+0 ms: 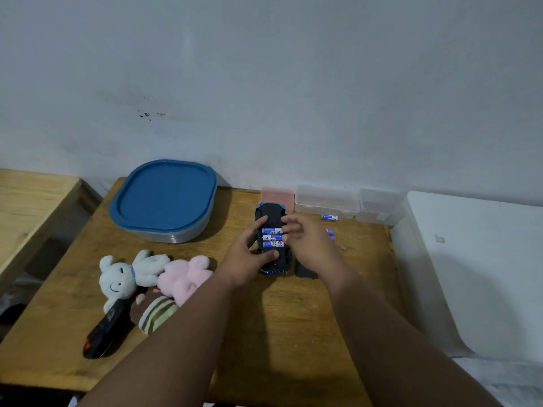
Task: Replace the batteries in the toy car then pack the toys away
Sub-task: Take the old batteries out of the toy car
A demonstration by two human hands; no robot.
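Note:
The blue toy car [271, 211] lies upside down on the wooden table [293, 312], its battery bay open with three blue-and-white batteries [271, 237] side by side in it. My left hand [246, 257] grips the car's left side, forefinger on the far end and thumb on the near end. My right hand [305, 239] is at the car's right side, its fingertips touching the batteries' right ends. The black battery cover [307, 271] lies just right of the car. Loose batteries [329, 217] lie behind my right hand.
A blue-lidded container [164, 198] stands at the back left. A white plush [129, 274], a pink plush [185, 274], a striped plush [155, 314] and a black remote [105, 330] lie at the left. Two clear boxes [327, 201] and a pink pad [277, 195] stand by the wall.

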